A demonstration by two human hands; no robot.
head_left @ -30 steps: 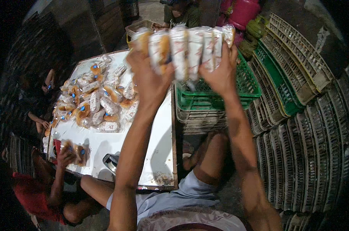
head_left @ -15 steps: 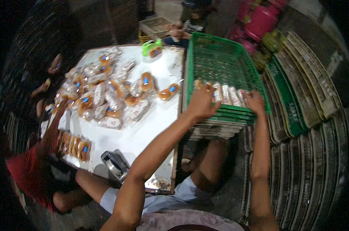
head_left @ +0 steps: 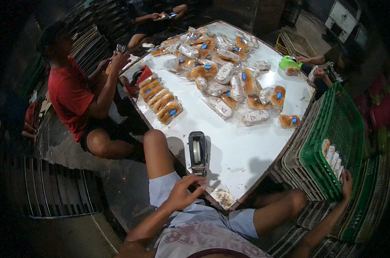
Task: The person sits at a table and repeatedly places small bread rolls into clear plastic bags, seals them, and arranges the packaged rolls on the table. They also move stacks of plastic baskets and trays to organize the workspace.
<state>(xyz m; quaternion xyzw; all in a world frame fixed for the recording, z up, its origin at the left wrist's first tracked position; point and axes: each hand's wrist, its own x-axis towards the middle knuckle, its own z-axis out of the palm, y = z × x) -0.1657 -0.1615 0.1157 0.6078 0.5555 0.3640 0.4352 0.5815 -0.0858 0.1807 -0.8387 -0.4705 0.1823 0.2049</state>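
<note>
My left hand [head_left: 186,192] is over my lap at the table's near corner. Its thumb and forefinger are apart, close to the cutting end of a black tape dispenser [head_left: 198,150]. My right hand [head_left: 346,185] rests at the near rim of the top green crate [head_left: 313,161], its fingers reaching over the edge. Inside that crate, beside those fingers, stands a short row of packaged buns [head_left: 332,158]. Across the white table [head_left: 229,163] lies a heap of bagged buns [head_left: 223,71] with blue labels. A neat row of bagged buns [head_left: 160,101] sits left of the dispenser.
A person in a red shirt [head_left: 72,99] sits at the left, handling a bun. Another tape dispenser [head_left: 139,77], red, is at the table's left edge. A green dispenser [head_left: 288,62] stands at the far right corner near another person's hands. Stacked crates [head_left: 293,165] flank the right side.
My view has swung left. My left hand has left the buns in the crate and come back to the tape dispenser. My right hand stays at the crate's near end.
</note>
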